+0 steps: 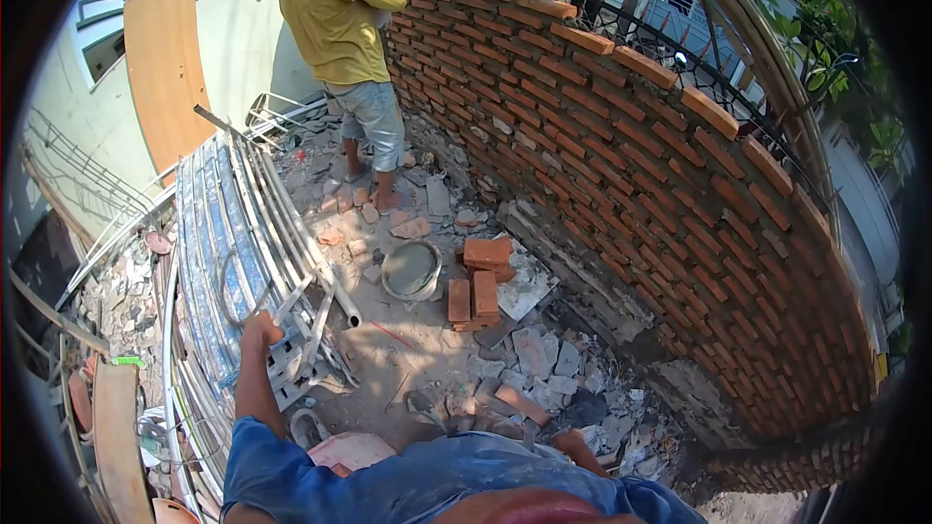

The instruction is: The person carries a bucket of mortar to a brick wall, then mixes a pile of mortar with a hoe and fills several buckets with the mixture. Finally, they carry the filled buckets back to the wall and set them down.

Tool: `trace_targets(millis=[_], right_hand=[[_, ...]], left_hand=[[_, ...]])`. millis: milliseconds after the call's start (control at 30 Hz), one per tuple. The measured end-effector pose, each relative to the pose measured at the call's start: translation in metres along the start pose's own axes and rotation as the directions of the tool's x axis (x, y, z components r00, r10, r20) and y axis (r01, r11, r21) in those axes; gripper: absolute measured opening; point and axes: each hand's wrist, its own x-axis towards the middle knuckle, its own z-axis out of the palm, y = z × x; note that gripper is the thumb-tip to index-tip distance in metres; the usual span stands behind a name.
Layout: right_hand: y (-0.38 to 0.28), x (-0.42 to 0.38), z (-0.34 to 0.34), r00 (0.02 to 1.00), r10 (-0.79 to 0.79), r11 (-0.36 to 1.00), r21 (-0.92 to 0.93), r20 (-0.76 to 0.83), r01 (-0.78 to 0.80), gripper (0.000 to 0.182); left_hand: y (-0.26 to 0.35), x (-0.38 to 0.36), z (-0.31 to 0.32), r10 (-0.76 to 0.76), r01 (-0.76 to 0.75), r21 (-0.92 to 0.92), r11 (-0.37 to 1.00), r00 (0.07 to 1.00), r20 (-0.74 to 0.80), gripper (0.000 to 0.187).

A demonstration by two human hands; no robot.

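My left hand (260, 329) is closed at the right side of a stack of metal scaffold frames (238, 233), beside a thin dark wire loop (225, 293); what its fingers grip is too small to make out. Low in the view, my right hand (571, 443) hangs beside my body above broken rubble (544, 359), its fingers mostly hidden. A bucket of grey mortar (411, 270) stands on the ground ahead. Right of it, red bricks (473, 299) are stacked near a grey board (529, 281).
A co-worker in a yellow shirt (340, 15) stands barefoot by the curved brick wall (621, 146). An orange-brown panel (165, 68) leans at the back left. Debris and a wooden board (118, 427) lie at the left. A pink-red object (351, 449) is near my feet.
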Motion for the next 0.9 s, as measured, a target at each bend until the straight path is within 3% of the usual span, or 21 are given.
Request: trace_targets(millis=[67,133,200,233,267,300,333,367,400,467,567,600,633,667,700,767,900], right_hand=[[0.005,0.01,0.007,0.999,0.042,0.994,0.101,0.026,-0.045,0.019],[0.012,0.022,0.02,0.995,0.08,0.977,0.191,0.061,-0.09,0.02],[0.021,0.035,0.027,0.994,0.046,0.987,0.157,-0.102,-0.029,0.021],[0.038,0.058,0.065,0.979,0.158,0.948,0.299,-0.13,-0.113,0.02],[0.032,0.047,0.046,0.979,0.158,0.947,0.299,-0.126,-0.114,0.02],[0.022,0.031,0.015,0.942,0.335,0.689,0.682,-0.001,-0.245,0.019],[0.011,0.017,-0.011,0.881,0.434,0.272,0.905,0.187,-0.326,0.017],[0.012,0.015,-0.008,0.872,0.456,0.191,0.937,0.178,-0.291,0.015],[0.011,0.011,-0.003,0.87,0.457,0.187,0.937,0.183,-0.295,0.015],[0.011,0.001,0.003,0.87,0.476,0.316,0.897,0.132,-0.309,0.015],[0.025,0.008,0.064,0.863,0.474,0.368,0.852,0.172,-0.372,0.016],[0.023,-0.002,0.056,0.862,0.474,0.366,0.851,0.177,-0.376,0.016],[0.024,-0.015,0.048,0.972,0.235,0.809,0.557,-0.014,-0.187,0.018],[0.024,-0.024,0.045,0.994,-0.088,0.99,0.103,-0.065,0.095,0.02],[0.026,-0.023,0.057,0.994,-0.088,0.99,0.106,-0.059,0.094,0.02],[0.031,-0.015,0.084,0.993,0.119,0.822,0.563,-0.023,-0.085,0.024],[0.036,-0.009,0.092,0.995,0.099,0.804,0.59,-0.016,-0.071,0.026]], left_hand=[[0.038,-0.041,-0.036,-0.113,0.12,-0.059,0.991,0.987,0.115,0.038],[0.022,-0.026,-0.022,-0.106,0.114,-0.102,0.988,0.991,0.08,0.035],[0.018,-0.025,-0.017,-0.101,0.106,-0.152,0.983,0.994,0.042,0.033],[0.022,-0.029,-0.021,-0.108,0.114,-0.149,0.982,0.993,0.044,0.032],[0.026,-0.03,-0.023,-0.115,0.12,-0.145,0.982,0.992,0.044,0.031],[0.023,-0.027,-0.02,-0.116,0.121,-0.14,0.983,0.992,0.045,0.03],[0.024,-0.029,-0.02,-0.117,0.122,-0.136,0.983,0.992,0.049,0.03],[0.026,-0.032,-0.022,-0.124,0.125,-0.142,0.982,0.992,0.019,0.03],[0.027,-0.034,-0.021,-0.13,0.127,-0.149,0.981,0.991,-0.01,0.031],[0.025,-0.032,-0.02,-0.128,0.125,-0.149,0.981,0.992,-0.01,0.031],[0.029,-0.037,-0.022,-0.126,0.12,-0.162,0.979,0.992,-0.029,0.032],[0.031,-0.039,-0.022,-0.124,0.114,-0.174,0.978,0.991,-0.045,0.032],[0.03,-0.036,-0.021,-0.124,0.115,-0.17,0.979,0.991,-0.04,0.032],[0.026,-0.031,-0.02,-0.129,0.124,-0.171,0.977,0.992,-0.017,0.031],[0.027,-0.03,-0.02,-0.134,0.134,-0.173,0.976,0.991,0.007,0.031],[0.032,-0.034,-0.022,-0.138,0.136,-0.189,0.973,0.99,0.003,0.03],[0.031,-0.033,-0.02,-0.126,0.12,-0.167,0.979,0.992,-0.027,0.028]])
